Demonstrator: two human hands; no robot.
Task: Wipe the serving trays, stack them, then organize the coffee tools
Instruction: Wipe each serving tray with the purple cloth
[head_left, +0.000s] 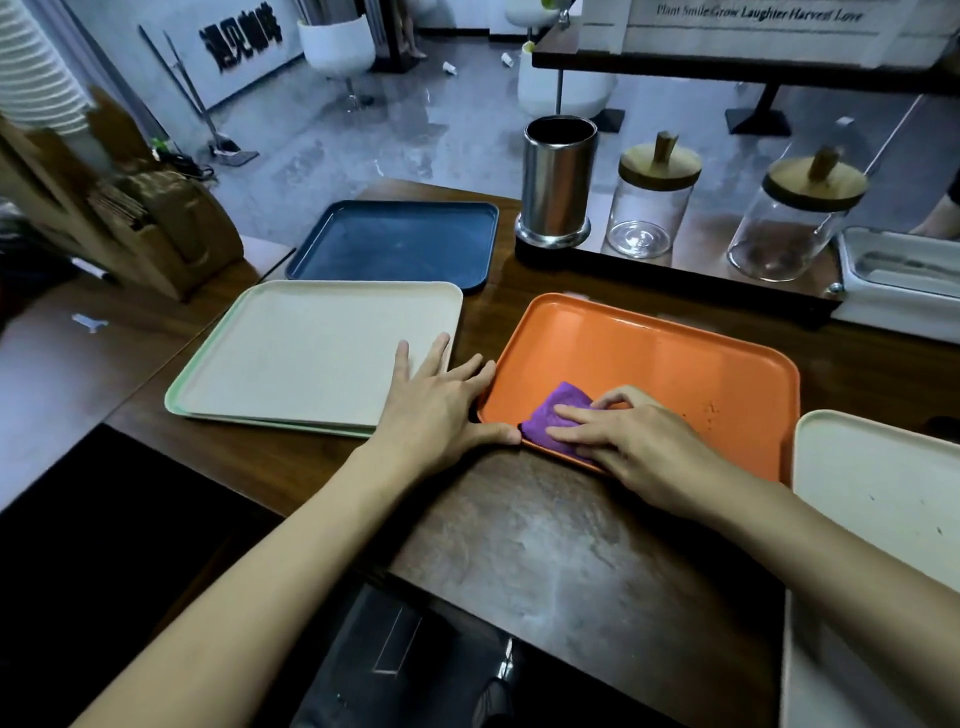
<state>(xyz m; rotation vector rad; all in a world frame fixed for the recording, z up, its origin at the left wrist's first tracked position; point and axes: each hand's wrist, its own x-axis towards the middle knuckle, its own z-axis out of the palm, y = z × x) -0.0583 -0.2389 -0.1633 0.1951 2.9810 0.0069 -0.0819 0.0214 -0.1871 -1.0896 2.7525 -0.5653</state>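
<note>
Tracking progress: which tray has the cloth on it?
The orange tray, the only one with the purple cloth on it, pressed by the right hand; the left hand touches its corner.

Pretty dim here, with a cool bluish cast over the floor (363, 135), which is glossy and shows white streaks of glare. Light is soft, so no hard shadows, just a small dark patch under my left hand (441, 405) by the orange tray (675, 364). The table (545, 545) has a hazy dull sheen close to me. The steel canister (558, 176) catches bright highlights. The wide-angle lens bends the edges badly. The cardboard stuff (130, 218) at far left is smeared and soft, and the bottom left corner goes nearly black.
</note>
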